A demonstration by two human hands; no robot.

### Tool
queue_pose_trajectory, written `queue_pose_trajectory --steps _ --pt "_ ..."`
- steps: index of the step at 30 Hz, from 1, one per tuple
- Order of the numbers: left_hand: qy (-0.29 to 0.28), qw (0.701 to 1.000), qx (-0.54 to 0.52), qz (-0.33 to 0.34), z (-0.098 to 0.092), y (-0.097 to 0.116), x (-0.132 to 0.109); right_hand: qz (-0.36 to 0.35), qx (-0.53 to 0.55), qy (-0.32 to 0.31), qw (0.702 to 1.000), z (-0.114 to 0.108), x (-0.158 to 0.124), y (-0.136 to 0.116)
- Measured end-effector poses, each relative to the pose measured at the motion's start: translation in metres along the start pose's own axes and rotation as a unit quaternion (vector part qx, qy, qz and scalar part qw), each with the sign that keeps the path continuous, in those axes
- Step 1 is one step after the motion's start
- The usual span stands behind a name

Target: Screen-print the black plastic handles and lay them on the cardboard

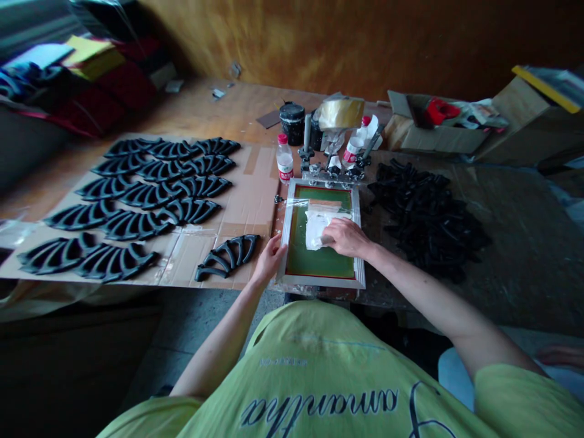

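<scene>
A small screen-printing frame [360,243] with a green mesh lies in front of me on the table. My left hand [269,258] grips the frame's left edge, fingers curled on the rim. My right hand [345,237] is closed and presses down on the mesh over a white patch [316,226]; what it holds is hidden under the fingers. One black fan-shaped plastic piece [228,255] lies just left of the frame on cardboard.
Several black fan-shaped pieces [132,201] are laid in rows on flattened cardboard [249,194] to the left. A loose heap of black pieces [424,216] sits on the right. A bottle [285,159], a black jar [292,121] and cardboard boxes [433,131] stand behind.
</scene>
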State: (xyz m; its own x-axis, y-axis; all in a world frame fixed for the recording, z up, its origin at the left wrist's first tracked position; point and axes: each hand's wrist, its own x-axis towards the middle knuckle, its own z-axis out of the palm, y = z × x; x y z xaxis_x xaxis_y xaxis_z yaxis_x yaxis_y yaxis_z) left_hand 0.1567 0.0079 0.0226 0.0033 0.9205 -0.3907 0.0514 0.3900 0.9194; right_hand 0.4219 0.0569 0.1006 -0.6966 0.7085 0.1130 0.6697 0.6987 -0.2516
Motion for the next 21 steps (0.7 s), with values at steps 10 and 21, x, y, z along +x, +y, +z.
queue_pose_trajectory --steps 10,21 --pt "0.007 1.000 -0.009 -0.008 0.000 0.011 -0.005 0.045 0.027 0.092 0.994 0.013 0.003 -0.002" --pt "0.025 0.991 -0.058 0.119 -0.003 0.128 -0.022 0.312 0.033 0.307 0.899 -0.043 -0.010 0.108"
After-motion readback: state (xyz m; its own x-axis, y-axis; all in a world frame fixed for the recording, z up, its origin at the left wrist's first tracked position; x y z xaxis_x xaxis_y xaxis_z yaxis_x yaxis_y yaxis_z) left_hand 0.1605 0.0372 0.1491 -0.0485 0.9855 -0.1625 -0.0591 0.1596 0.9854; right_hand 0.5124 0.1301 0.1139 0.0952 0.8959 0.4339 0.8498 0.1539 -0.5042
